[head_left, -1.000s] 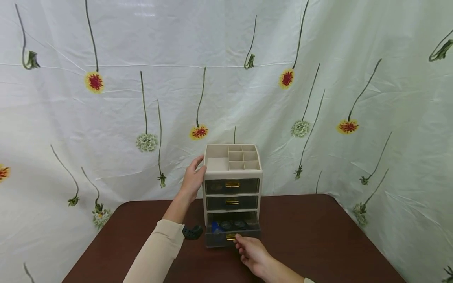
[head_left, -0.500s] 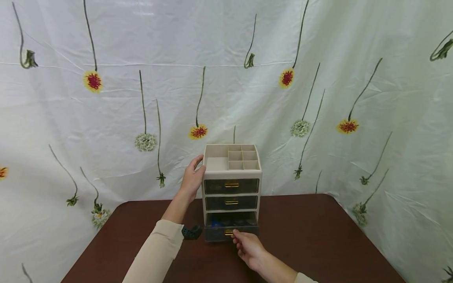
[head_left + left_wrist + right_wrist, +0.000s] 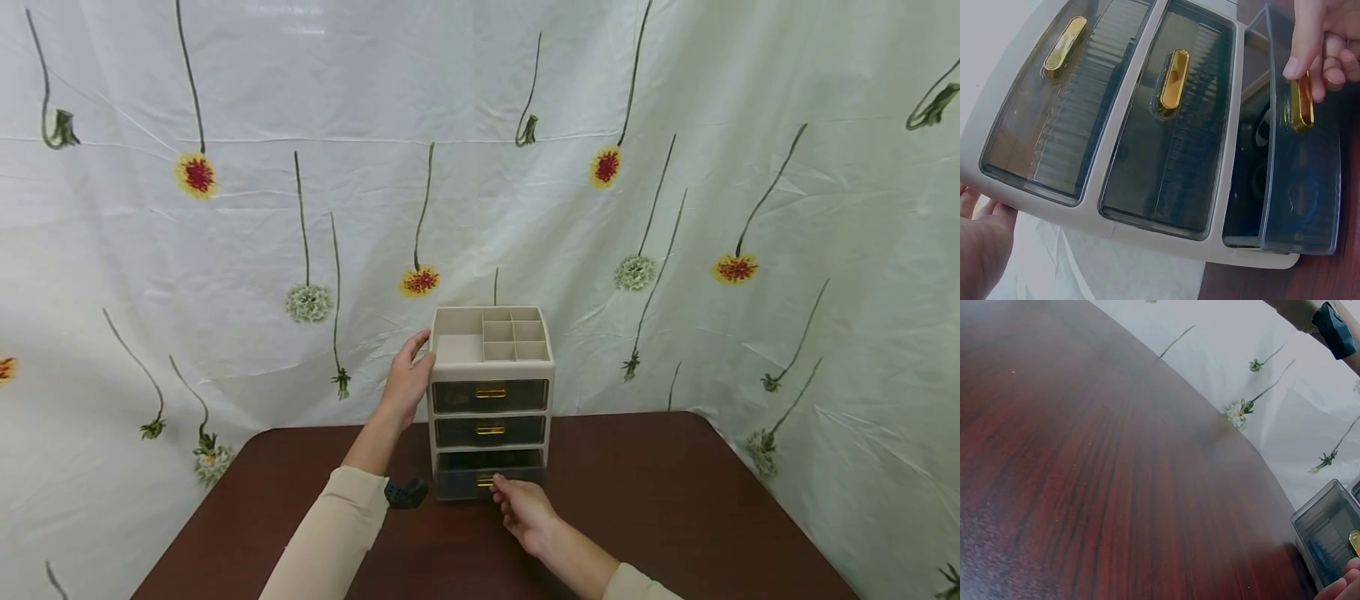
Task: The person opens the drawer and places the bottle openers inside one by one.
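Observation:
A cream desktop drawer organizer (image 3: 491, 367) stands on the table, with three smoky see-through drawers and gold handles. My left hand (image 3: 407, 379) rests against its left side near the top, fingers along the wall. Low in front, my right hand (image 3: 528, 514) pinches the gold handle (image 3: 1303, 109) of the bottom drawer (image 3: 456, 487) between thumb and forefinger. That drawer sticks partly out, while the upper drawer (image 3: 453, 397) and middle drawer (image 3: 455, 431) are closed. Dark and blue things show dimly inside the bottom drawer in the left wrist view.
Divided compartments (image 3: 515, 333) top the organizer. A dark red-brown wooden table (image 3: 660, 492) lies beneath it. Behind hangs a white cloth (image 3: 495, 208) printed with flowers. A dark band (image 3: 407, 493) is on the left wrist.
The bottom drawer has slid back into the organizer by a good part, my right hand moving forward with its handle. My left hand has stayed at the organizer's side.

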Demonstrator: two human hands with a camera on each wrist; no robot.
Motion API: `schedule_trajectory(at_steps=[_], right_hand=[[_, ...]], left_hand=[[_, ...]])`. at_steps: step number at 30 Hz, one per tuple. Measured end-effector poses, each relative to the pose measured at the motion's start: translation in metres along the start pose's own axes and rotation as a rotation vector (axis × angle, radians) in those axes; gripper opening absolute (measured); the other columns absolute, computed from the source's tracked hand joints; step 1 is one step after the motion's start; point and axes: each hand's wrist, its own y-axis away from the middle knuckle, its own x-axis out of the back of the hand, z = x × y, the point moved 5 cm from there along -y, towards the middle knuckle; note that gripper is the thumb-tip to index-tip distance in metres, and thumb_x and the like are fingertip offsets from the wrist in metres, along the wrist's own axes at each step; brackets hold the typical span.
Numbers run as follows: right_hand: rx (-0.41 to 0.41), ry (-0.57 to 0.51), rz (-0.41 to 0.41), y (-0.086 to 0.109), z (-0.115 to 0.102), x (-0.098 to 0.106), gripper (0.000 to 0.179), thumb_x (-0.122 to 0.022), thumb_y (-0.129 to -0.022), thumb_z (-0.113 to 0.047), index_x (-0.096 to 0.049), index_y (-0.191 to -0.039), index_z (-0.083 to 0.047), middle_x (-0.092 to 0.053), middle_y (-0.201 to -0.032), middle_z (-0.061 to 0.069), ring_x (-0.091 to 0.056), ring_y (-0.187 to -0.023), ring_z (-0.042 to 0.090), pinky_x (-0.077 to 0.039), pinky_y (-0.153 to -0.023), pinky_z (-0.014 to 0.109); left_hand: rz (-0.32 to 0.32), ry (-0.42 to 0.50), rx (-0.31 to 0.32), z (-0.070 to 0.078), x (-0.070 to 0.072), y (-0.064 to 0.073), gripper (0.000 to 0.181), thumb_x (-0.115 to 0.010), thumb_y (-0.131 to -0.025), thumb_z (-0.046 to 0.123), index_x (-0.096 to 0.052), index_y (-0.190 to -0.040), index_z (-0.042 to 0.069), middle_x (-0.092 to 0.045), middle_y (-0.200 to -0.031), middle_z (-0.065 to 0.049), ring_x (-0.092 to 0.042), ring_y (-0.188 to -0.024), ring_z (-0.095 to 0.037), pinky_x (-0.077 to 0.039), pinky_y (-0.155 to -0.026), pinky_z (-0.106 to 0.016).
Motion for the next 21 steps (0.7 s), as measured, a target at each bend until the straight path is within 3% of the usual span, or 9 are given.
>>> schedule_trajectory(at_steps=[21], right_hand=[[0.020,-0.009,0.021,-0.017,-0.005,0.000,0.024,-0.063,-0.105,-0.021,-0.074,-0.089,-0.006,-0.057,-0.074,-0.005,-0.045,-0.063,0.004,-0.036,-0.060,0.019]], left_hand=[[-0.021,-0.002,-0.023,-0.002,-0.001,-0.001,0.057,-0.046,-0.108,0.015,-0.032,-0.162,0.008,-0.026,-0.167,-0.009,-0.033,-0.147,-0.031,-0.037,-0.112,-0.052]])
